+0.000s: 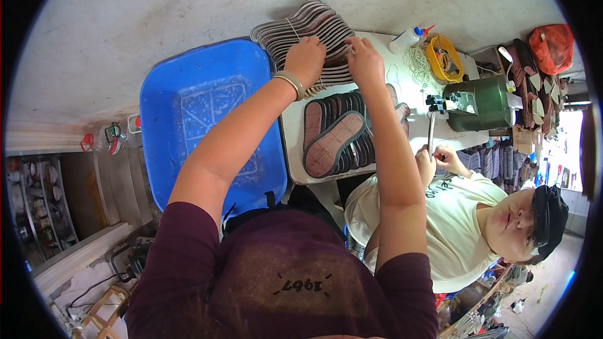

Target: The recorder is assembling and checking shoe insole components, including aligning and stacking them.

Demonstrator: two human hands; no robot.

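Note:
A bundle of insoles (309,17) stands on edge at the far side of the table, with a thin pale string (291,27) across it. My left hand (306,61), with a bangle at the wrist, rests over the bundle's near side, fingers curled close to the string. My right hand (366,63) is at the bundle's right end, its fingertips pinched; a small pale bit shows there, too small to name. Nearer to me lies a pile of dark-edged insoles (336,141), the top one showing a pinkish face.
A big blue tub (160,107) stands left of the table (301,172). At right are a white bottle (405,39), a yellow basket (433,56), tangled string (418,66) and a green sewing machine (480,107). A co-worker (433,213) sits close on my right.

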